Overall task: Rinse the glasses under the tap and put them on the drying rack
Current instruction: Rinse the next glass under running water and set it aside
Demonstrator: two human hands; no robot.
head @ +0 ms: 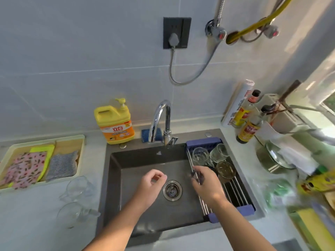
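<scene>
Three clear glasses stand in the drying rack (235, 189) across the sink's right side: one at the back left (200, 155), one at the back right (218, 153), one nearer (225, 171). My right hand (205, 181) hovers over the rack's left rods, just left of the nearer glass, fingers relaxed and holding nothing. My left hand (152, 180) hangs over the sink (116, 178) beside the drain, its fingers loosely curled and empty. Two clear stemmed glasses, one farther (79, 185) and one nearer (72, 212), lie on the counter left of the sink. No water runs from the tap (163, 122).
A yellow detergent bottle (115, 124) and a blue sponge (151, 134) stand behind the sink. A tray of cloths (41, 160) sits at the left. Sauce bottles (248, 129), a glass lid (277, 158) and bags crowd the right counter.
</scene>
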